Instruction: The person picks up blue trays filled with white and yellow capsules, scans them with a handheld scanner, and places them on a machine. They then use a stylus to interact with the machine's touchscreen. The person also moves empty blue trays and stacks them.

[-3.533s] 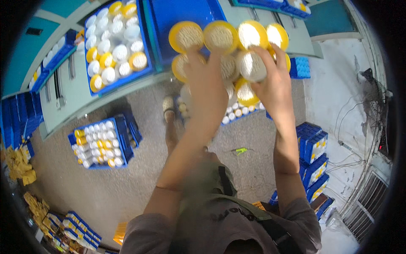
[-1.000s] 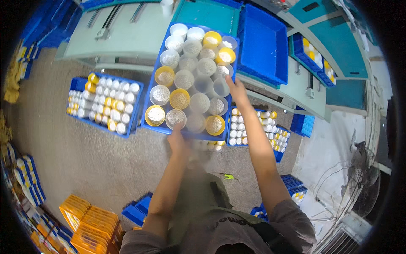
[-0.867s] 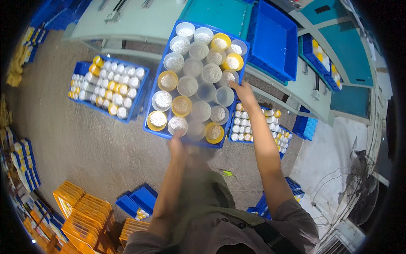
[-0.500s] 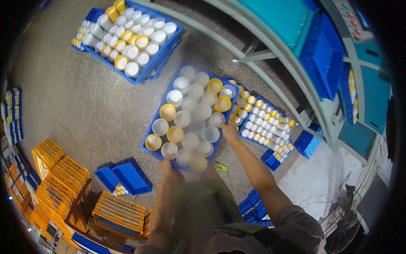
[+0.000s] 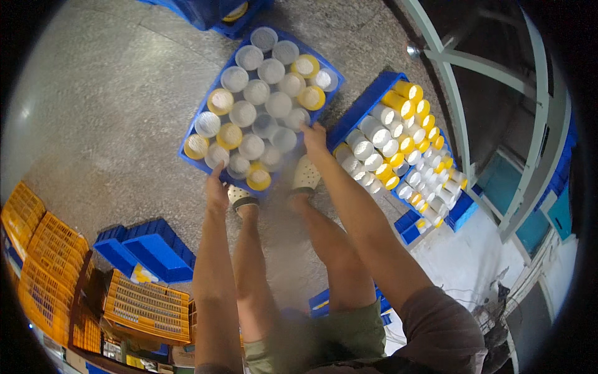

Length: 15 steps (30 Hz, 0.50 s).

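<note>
Between my hands is a shallow blue tray (image 5: 328, 105) filled with rows of translucent white and yellow cups (image 5: 256, 91), their round ends facing up and pale inside. My left hand (image 5: 216, 188) grips its near edge, thumb at the rim. On the right side edge my right hand (image 5: 316, 139) is closed round the rim. The fingers under the tray are hidden. The tray is out in front of my feet, over the floor; whether it touches the floor I cannot tell.
To the right stand blue crates (image 5: 364, 107) packed with white and yellow cups, beside a grey metal frame (image 5: 458, 106). Blue bins (image 5: 159, 249) and orange plastic baskets (image 5: 146, 305) are at the lower left. Another blue crate (image 5: 193, 11) is at the top edge.
The view has shifted, and the tray now appears farther up and left, beyond my feet. My arms are stretched farther out. Both hands have kept their hold.
</note>
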Motion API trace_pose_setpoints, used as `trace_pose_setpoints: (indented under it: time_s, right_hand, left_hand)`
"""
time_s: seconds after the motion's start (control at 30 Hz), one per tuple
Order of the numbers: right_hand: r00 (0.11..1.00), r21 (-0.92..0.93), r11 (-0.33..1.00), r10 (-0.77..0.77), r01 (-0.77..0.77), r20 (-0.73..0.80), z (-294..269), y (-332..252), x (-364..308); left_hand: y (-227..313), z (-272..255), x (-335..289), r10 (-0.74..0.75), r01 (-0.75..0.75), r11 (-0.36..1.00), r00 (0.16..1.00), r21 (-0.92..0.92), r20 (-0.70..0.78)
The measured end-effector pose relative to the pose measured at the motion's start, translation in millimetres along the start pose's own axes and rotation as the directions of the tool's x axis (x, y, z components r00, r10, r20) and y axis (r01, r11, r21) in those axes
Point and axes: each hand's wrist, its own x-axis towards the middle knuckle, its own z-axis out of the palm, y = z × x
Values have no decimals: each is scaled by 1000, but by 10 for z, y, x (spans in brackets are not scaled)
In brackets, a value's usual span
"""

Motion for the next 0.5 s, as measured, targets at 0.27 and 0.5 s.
trace_pose_setpoints:
  time_s: [0.27,0.5]
  right_hand:
    - [832,-159,824,-554,544,-19,-2310,-1420,-733]
    - [-15,-970,149,-988,193,-154,-5871,-3586,-1267]
  left_hand:
    - [-171,-653,-402,10,-6,970,1000,244,-14]
    - [-712,-2222,-2597,24,187,856,917,483,-398]
